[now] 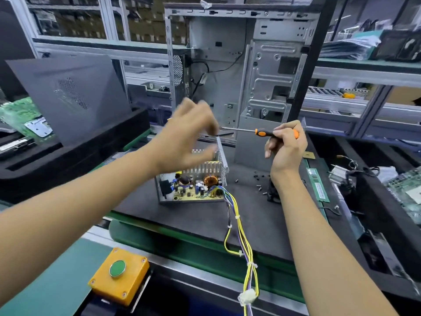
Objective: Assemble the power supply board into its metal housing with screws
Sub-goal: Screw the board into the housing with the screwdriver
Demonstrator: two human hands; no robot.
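Several loose screws (259, 182) lie on the desk (262, 215) just below the right hand (286, 148), which grips an orange-black screwdriver (262, 132), shaft pointing toward the left hand (186, 137). Left hand is blurred above the housing, fingers loosely spread, holding nothing visible. Open PC case (239, 65) stands right behind both hands. Metal housing (191, 176) sits under the left hand, board (193, 192) inside, yellow-purple wire bundle (241, 238) trailing toward the near desk edge. Yellow button box (119, 278) sits near-left.
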